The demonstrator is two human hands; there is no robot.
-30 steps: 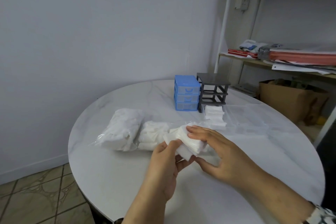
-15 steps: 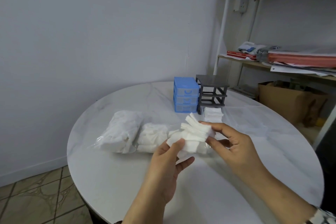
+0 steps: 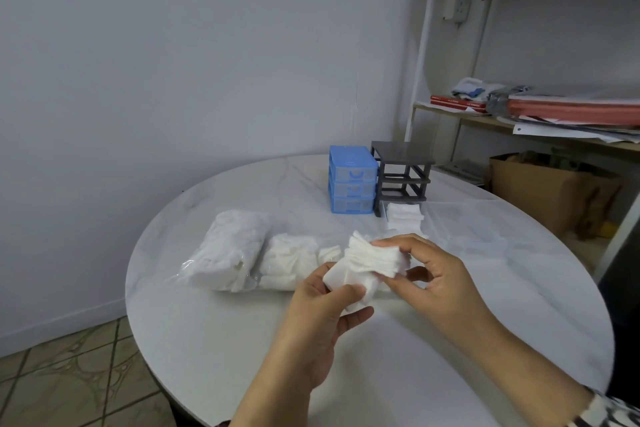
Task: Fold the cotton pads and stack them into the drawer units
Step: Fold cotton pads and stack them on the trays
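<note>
Left hand [image 3: 323, 308]: gripping one white pad at the lower left of the bunch, thumb curled over it.
Right hand [image 3: 438, 272]: pinching the fanned cotton pads [image 3: 372, 258] in a narrow grip, thumb beneath, fingertips on top.
Cotton pads: being held just above the tabletop [image 3: 398, 364], near the plastic bags [image 3: 256, 251].
Blue drawer unit [image 3: 351, 180]: standing at the far side, touching the grey frame [image 3: 401, 177].
Pad stack [image 3: 404, 216]: sitting just before the grey frame.
</note>
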